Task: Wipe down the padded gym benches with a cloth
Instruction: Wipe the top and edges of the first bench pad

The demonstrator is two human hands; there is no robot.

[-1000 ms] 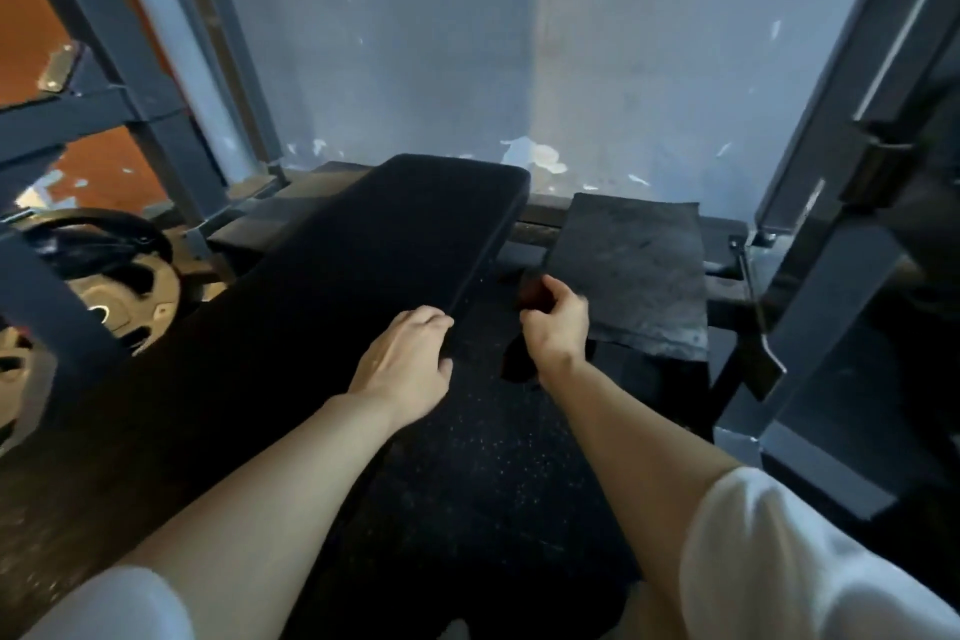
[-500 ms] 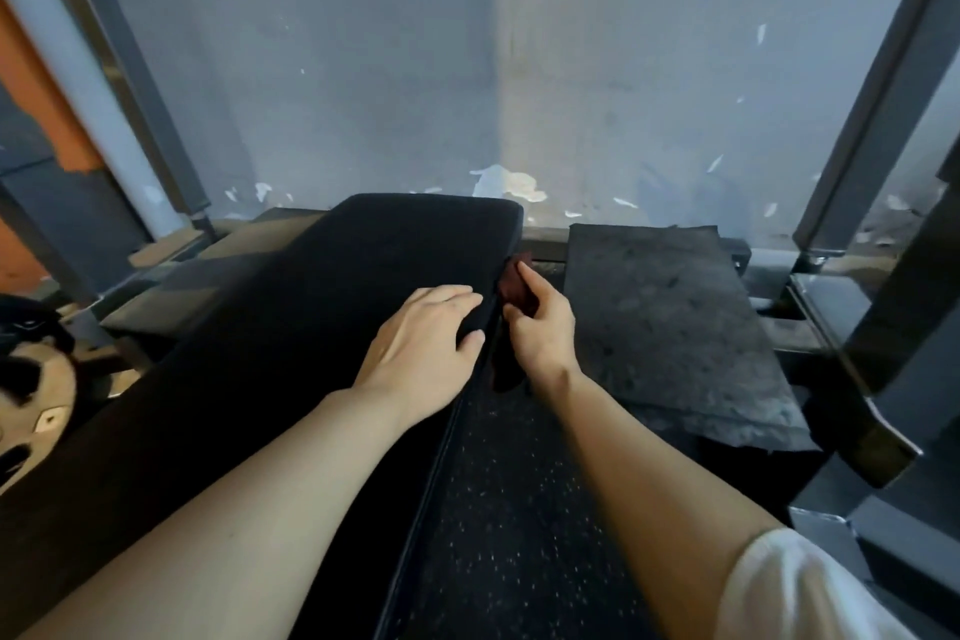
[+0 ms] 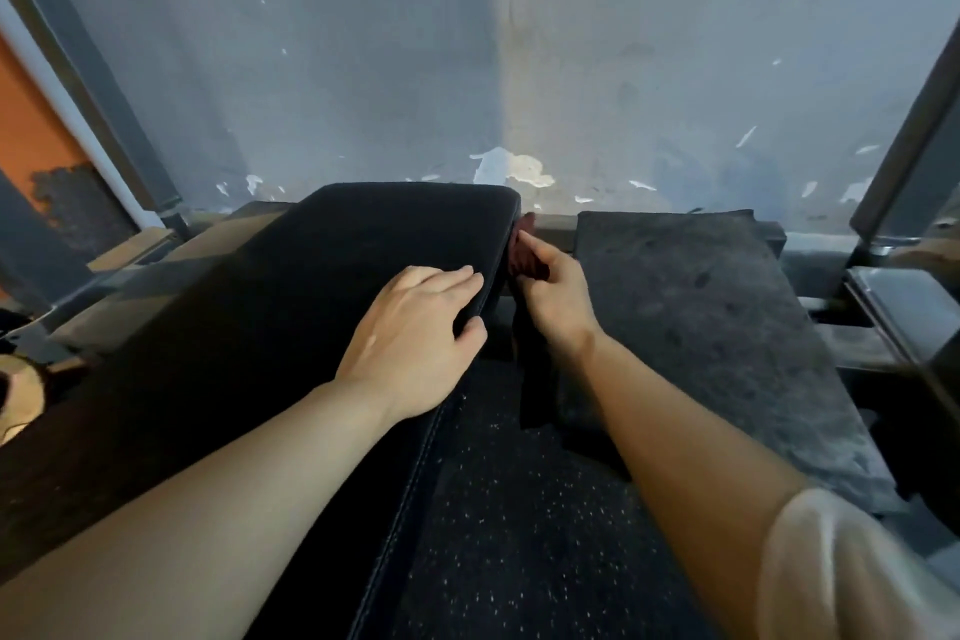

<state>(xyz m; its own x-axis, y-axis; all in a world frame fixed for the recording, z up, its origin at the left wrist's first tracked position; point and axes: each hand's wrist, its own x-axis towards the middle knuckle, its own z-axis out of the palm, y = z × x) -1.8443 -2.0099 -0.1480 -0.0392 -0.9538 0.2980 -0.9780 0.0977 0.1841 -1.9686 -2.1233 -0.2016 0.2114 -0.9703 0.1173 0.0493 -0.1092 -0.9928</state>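
Against the right side edge of the black padded bench [image 3: 291, 317], near its far end, a dark red cloth [image 3: 525, 255] is pressed by the right hand [image 3: 553, 296]. The fingers of this hand are curled round the bunched cloth, thumb extended forward along its top; a dark tail of the cloth hangs down below the wrist toward the floor. The left hand [image 3: 415, 343] rests palm-down on the bench top beside the same edge, fingers straight and held close together, fingertips reaching the seam, thumb hooked over the side of the pad. The two hands are near each other, with the pad edge between them.

The bench runs from the near left toward the blue-grey wall [image 3: 519, 68], whose paint is chipped in several spots along its base. To the right of the bench lies a grey, worn mat [image 3: 701, 307] on a low platform. The floor [image 3: 519, 535] between them is black speckled rubber. Dark metal frame uprights [image 3: 904, 140] stand at the right; another stands at the left. A white sleeve [image 3: 841, 572] covers the right upper arm. No brand, label or writing can be read on any surface.
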